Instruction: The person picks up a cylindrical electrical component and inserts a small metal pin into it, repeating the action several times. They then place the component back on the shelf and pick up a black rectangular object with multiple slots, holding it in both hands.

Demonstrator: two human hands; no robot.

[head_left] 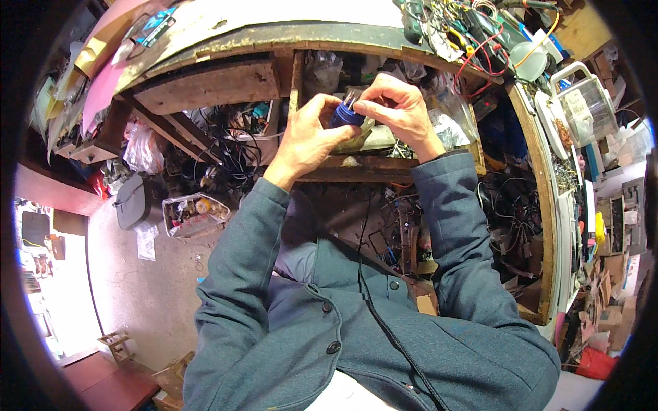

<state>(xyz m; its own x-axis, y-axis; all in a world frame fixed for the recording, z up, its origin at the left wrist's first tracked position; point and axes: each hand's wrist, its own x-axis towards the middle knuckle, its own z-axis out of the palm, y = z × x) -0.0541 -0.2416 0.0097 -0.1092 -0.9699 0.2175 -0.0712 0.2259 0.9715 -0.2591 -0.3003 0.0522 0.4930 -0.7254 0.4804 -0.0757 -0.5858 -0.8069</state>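
Note:
Above an open drawer under the workbench, my left hand is closed around a small blue ribbed cylinder. Slim metal-coloured pieces stick up from the cylinder's upper end. My right hand is right beside that end, its thumb and fingertips pinched together. Whatever lies between those fingertips is too small and partly hidden to name. Plastic bags and loose small parts lie in the drawer below both hands.
The workbench top runs along the far side, with tangled test leads at its right. A clear plastic bin stands on the right-hand side. Cables hang beneath the bench, and a tray of parts rests on the floor at left.

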